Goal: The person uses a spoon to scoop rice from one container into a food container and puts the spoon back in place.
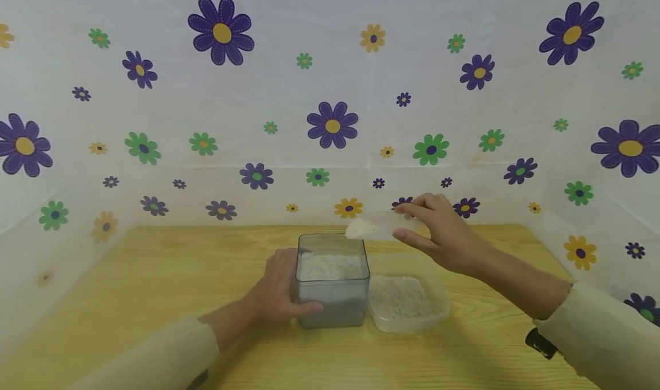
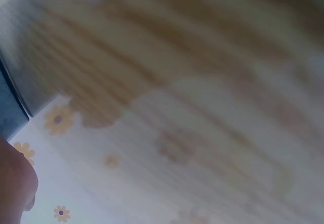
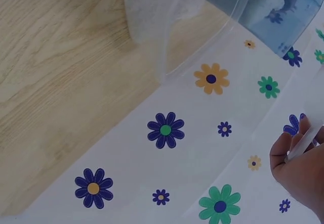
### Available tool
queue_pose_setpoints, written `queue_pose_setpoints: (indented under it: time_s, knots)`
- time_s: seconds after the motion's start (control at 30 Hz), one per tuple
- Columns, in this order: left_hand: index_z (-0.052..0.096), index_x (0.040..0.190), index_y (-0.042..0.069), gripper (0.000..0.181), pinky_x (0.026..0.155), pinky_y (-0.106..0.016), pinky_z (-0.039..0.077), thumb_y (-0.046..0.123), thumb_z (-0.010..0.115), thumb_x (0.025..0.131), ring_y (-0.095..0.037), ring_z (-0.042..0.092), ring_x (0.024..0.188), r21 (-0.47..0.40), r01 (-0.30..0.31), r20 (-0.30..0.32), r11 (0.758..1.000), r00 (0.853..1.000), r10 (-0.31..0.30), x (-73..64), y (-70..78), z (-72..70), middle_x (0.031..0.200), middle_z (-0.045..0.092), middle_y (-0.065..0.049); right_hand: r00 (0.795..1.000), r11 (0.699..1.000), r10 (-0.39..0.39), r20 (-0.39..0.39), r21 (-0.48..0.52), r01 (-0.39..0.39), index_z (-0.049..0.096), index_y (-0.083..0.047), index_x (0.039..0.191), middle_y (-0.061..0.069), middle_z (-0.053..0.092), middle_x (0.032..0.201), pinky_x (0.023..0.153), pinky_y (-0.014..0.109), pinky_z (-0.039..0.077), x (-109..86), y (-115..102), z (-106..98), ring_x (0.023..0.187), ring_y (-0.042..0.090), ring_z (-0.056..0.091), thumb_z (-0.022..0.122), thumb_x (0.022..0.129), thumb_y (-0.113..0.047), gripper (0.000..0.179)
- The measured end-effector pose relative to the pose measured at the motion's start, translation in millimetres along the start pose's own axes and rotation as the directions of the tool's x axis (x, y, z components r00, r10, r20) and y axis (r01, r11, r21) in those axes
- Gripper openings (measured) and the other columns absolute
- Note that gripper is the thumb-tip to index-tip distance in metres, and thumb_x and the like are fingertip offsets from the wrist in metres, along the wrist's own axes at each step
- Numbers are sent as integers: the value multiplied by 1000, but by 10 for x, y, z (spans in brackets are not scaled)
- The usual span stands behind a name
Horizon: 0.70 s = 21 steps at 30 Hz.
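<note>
My left hand holds a square, see-through grey-blue container by its left side, thumb across the front. White granular stuff fills much of this container. In the left wrist view only part of the left hand shows, beside the container's corner. Between thumb and fingers, my right hand pinches a translucent scoop with white material at its far end. That end overlaps the container's back right rim in the head view. The right wrist view shows the pinching right hand at its edge.
Just right of the container stands a shallow clear plastic tub holding pale granules. Both stand on a wood-grain table. A white cloth with printed flowers encloses the back and sides.
</note>
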<state>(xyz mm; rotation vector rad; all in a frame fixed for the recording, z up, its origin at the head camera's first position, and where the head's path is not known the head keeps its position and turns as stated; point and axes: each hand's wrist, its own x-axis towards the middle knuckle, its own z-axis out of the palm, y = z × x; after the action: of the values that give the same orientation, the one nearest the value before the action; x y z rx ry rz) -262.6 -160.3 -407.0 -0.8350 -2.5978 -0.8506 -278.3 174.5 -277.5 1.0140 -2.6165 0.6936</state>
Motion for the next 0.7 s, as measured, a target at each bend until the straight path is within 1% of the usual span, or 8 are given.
queue_pose_setpoints:
  time_s: [0.13, 0.3, 0.47, 0.7]
  knots:
    - [38, 142, 9, 91, 102, -51, 28, 58, 75, 74, -20, 40, 117, 8, 13, 11, 1000, 1000, -13, -10, -8, -3, 129, 51, -3, 1000, 1000, -2, -19, -19, 2, 61, -2, 132, 13, 57, 115, 87, 46, 43, -97, 113, -46, 109, 28, 47, 64, 98, -24, 41]
    - [39, 140, 11, 90, 100, -49, 29, 58, 76, 73, -19, 40, 115, 12, 14, 2, 1000, 1000, -14, -20, -16, 5, 127, 51, -2, 1000, 999, 11, -19, -42, -12, 62, -2, 132, 13, 59, 115, 84, 44, 43, -239, 254, -75, 106, 26, 47, 65, 98, -24, 40]
    - [39, 141, 11, 91, 103, -52, 27, 58, 76, 73, -21, 40, 120, 2, 16, 0, 1000, 1000, -16, -22, -19, 4, 130, 50, -3, 1000, 998, 17, 8, -56, -17, 63, -3, 130, 10, 59, 113, 81, 41, 43, -383, 383, -75, 102, 23, 47, 66, 97, -25, 40]
    - [37, 143, 11, 93, 105, -52, 26, 59, 76, 73, -21, 39, 120, 8, 25, 13, 1000, 1000, -25, -22, -35, 8, 132, 49, -4, 996, 993, -11, 87, -120, 21, 65, -7, 127, 3, 56, 112, 82, 39, 46, -545, 547, 22, 105, 20, 47, 69, 95, -29, 39]
